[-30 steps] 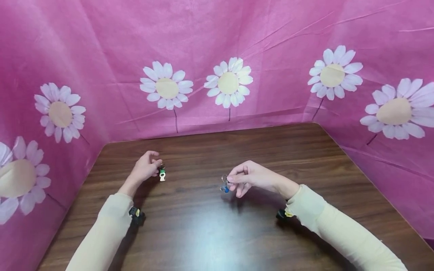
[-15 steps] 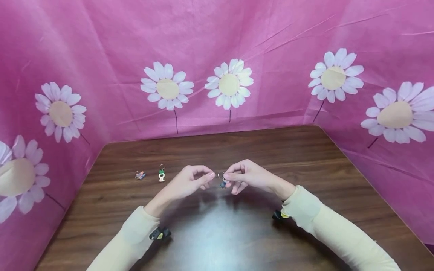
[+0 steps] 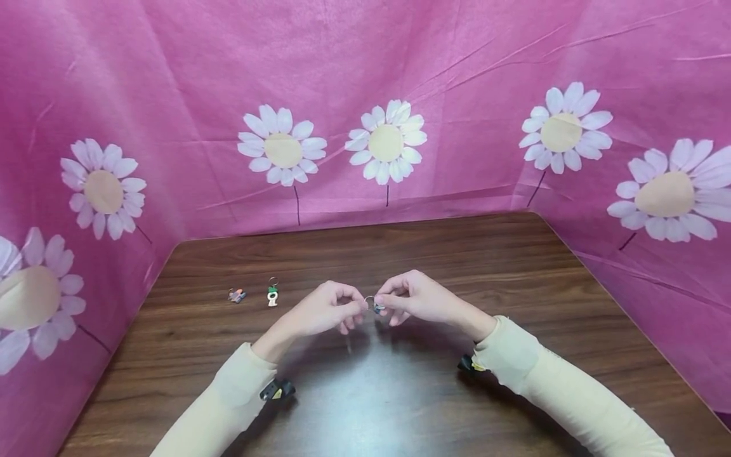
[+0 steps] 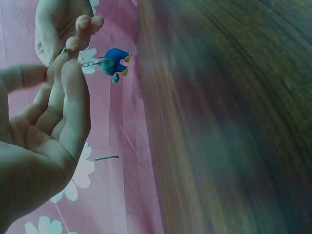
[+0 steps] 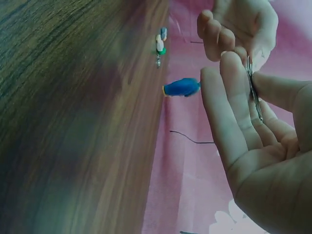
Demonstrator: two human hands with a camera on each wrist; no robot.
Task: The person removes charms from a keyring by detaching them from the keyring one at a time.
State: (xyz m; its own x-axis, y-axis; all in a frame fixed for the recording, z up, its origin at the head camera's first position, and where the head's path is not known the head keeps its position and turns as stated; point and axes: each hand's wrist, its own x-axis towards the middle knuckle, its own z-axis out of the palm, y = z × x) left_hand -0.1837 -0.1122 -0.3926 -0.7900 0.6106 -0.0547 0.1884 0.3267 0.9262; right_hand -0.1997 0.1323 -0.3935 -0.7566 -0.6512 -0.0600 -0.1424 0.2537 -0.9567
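Note:
Between my two hands, over the middle of the table, is a keychain with a metal ring [image 3: 370,301]. Its small blue figure [image 4: 116,59], with a greenish head and yellow feet, dangles from a short chain. My right hand [image 3: 425,299] pinches the ring between thumb and fingers; in the right wrist view the ring [image 5: 253,90] appears edge-on there. The thumb and fingertips of my left hand [image 3: 325,311] pinch the ring's other side. Fingers partly cover the ring, and the figure is mostly hidden in the head view.
On the brown wooden table [image 3: 320,406], to the left, lie two other keychains: a green and white one [image 3: 273,294] and an orange and blue-grey one [image 3: 237,295]. A pink cloth [image 3: 457,158] printed with daisies rises around the table's back and sides.
My left hand has left the green and white keychain, now lying on the table, and moved right to the blue figure's ring. My right hand has stayed nearly in place.

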